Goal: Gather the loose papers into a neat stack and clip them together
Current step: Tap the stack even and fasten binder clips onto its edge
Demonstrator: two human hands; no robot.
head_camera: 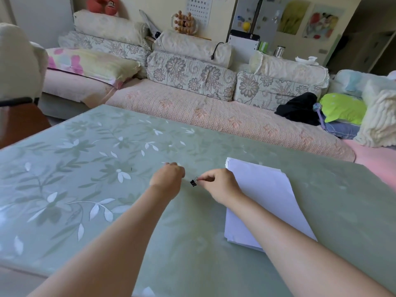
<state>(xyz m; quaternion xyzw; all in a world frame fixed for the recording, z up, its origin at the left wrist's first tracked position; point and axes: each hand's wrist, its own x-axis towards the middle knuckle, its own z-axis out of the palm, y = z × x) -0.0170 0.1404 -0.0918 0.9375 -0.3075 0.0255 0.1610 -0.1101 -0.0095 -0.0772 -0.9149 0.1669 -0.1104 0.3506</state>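
Observation:
A stack of white papers [265, 202] lies on the green table [85, 168], right of centre, its edges roughly squared. My right hand [220, 183] pinches the wire handle of a small black binder clip [193, 182], which hangs just left of the stack and a little above the tabletop. My left hand [169, 179] hovers close to the clip on its left, with fingers curled and nothing visible in them. My right forearm crosses the near left part of the stack.
A sofa [214, 116] with floral cushions runs along the table's far edge. A dark wooden chair [19, 121] stands at the far left. Clothes and a green pillow [342, 108] lie on the sofa's right end.

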